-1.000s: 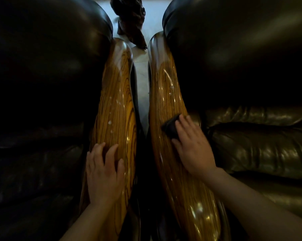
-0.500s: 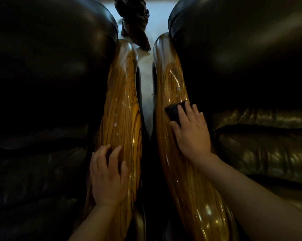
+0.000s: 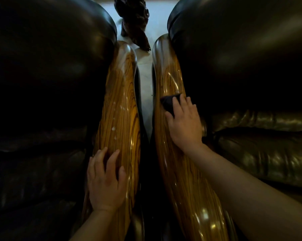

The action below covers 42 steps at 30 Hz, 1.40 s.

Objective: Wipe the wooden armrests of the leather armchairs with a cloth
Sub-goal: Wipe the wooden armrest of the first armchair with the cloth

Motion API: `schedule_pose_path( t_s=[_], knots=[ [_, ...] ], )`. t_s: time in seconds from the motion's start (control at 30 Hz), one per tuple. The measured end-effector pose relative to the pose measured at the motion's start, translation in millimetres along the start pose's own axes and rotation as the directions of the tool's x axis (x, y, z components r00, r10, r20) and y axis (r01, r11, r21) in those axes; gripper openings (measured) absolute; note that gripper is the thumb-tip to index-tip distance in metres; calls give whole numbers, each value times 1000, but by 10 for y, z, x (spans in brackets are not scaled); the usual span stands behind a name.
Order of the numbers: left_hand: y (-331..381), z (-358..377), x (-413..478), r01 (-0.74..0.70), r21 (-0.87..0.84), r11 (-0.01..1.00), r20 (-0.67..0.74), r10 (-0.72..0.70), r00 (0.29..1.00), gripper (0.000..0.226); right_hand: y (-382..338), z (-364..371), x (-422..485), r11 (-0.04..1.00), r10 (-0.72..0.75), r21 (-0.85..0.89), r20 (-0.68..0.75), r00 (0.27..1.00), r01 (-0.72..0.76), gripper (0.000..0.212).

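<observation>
From the head view, my right hand (image 3: 185, 122) sits centre-right in the frame, fingers flattened over a dark cloth (image 3: 169, 103), pressing it to the right armrest (image 3: 172, 153). My left hand (image 3: 105, 181) lies lower centre, fingers spread and empty, on the left armrest (image 3: 122, 108), which shows pale specks. The cloth looks soft and limp, so I judge a flat palm holds it best; the glossy wood seems hard and slick, letting it glide.
</observation>
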<state>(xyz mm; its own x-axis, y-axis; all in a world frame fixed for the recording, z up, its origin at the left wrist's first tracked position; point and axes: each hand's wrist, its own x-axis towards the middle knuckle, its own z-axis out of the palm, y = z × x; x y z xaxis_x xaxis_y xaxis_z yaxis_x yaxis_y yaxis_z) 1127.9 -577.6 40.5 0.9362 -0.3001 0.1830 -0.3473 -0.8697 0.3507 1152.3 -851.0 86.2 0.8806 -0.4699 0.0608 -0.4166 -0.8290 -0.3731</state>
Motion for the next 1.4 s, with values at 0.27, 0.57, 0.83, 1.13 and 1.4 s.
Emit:
schedule_pose_path(
  t_s=[0.27,0.57,0.83,1.13,1.4],
  knots=[
    [16,-2,9,-6,6,1000,-16,6,1000,50,249,-42,-98,995,-95,-8,30,995,96,57],
    [15,-3,14,12,7,1000,-6,-12,1000,50,406,-98,-392,901,-425,-13,169,889,433,52],
    [-5,9,3,-7,17,1000,-14,8,1000,50,53,-37,599,997,50,56,9,999,-50,62],
    [6,2,15,9,3,1000,-1,-9,1000,51,299,-197,-35,840,-541,63,188,820,539,46],
    [-1,11,15,7,-13,1000,-4,-7,1000,52,191,-652,541,666,-78,715,348,934,-211,28]
  ],
)
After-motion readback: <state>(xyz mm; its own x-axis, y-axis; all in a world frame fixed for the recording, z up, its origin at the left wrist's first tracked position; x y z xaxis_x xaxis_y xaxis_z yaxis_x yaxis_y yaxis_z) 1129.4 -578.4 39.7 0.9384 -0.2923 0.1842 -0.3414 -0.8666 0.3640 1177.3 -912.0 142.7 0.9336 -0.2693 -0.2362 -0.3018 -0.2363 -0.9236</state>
